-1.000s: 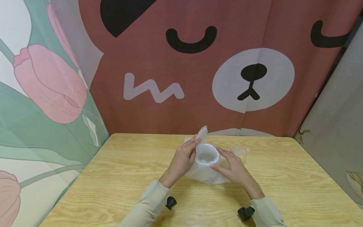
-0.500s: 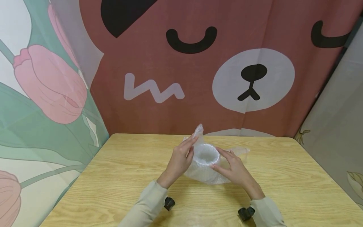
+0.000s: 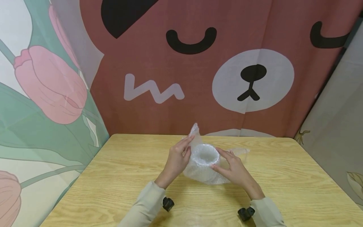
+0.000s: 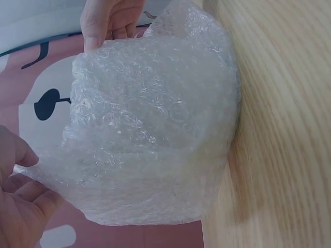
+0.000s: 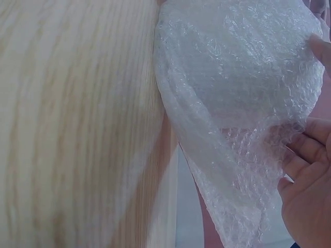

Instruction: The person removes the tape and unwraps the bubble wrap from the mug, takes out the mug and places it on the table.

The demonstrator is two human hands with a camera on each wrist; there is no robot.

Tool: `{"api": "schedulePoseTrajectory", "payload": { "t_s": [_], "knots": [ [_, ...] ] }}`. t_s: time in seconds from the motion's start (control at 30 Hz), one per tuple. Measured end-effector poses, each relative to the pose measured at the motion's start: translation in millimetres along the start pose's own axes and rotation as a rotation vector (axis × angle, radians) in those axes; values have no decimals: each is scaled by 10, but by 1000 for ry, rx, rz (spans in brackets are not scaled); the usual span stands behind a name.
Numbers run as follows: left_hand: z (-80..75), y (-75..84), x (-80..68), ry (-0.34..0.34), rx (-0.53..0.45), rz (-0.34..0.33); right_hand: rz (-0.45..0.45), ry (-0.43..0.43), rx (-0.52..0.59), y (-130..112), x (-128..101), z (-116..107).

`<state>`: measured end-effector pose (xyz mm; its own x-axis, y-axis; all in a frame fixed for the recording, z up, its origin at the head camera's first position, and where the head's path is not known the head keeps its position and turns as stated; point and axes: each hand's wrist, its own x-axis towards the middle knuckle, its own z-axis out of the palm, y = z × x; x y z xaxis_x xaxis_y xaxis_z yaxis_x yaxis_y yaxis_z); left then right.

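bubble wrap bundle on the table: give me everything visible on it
The bubble wrap is clear, crinkled plastic film bunched round a small round form with an open, cup-like top; what is inside cannot be told. It sits on the wooden table, near the middle. One loose corner sticks up at the back left, pinched by the left hand; another flap trails right on the tabletop. The right hand rests straight fingers against its right side.
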<state>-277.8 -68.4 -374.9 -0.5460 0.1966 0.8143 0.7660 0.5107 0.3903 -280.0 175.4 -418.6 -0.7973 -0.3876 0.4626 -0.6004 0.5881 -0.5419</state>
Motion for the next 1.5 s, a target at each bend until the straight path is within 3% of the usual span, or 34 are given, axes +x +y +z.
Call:
{"api": "schedulePoseTrajectory", "payload": {
  "t_s": [0.7,1.03,1.5],
  "knots": [
    [-65,-16,-52,66,-42,-48,40,-14,-10,-11,-6,2],
    [-105,-6,-59,57,-86,-109,20,-3,-16,-12,-4,0],
    [-163,-43,-75,102,-117,-171,9,-1,-17,0,11,-5]
  ]
}}
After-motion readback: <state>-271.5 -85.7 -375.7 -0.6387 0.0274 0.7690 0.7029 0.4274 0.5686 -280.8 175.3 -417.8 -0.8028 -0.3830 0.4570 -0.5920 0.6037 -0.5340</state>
